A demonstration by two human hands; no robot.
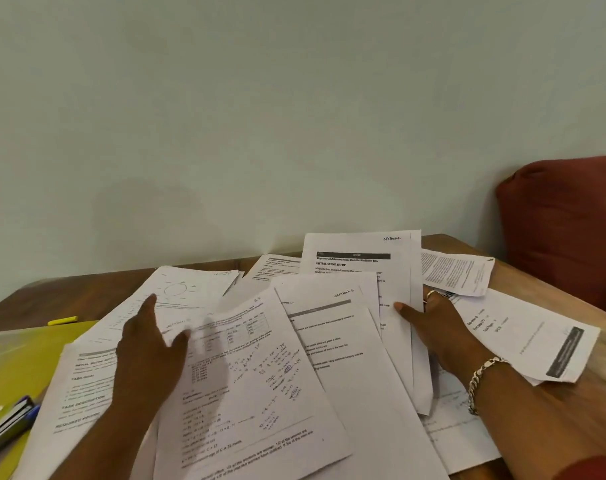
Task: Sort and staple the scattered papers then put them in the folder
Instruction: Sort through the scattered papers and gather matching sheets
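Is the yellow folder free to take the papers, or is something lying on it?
Not free: a stapler lies on the yellow folder, and a printed sheet overlaps its right edge. Both would need moving first.

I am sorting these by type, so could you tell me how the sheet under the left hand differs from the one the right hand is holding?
The left sheet lies flat, tilted, covered in handwriting. The right sheet is lifted, nearly upright, with printed headings. Both are white paper.
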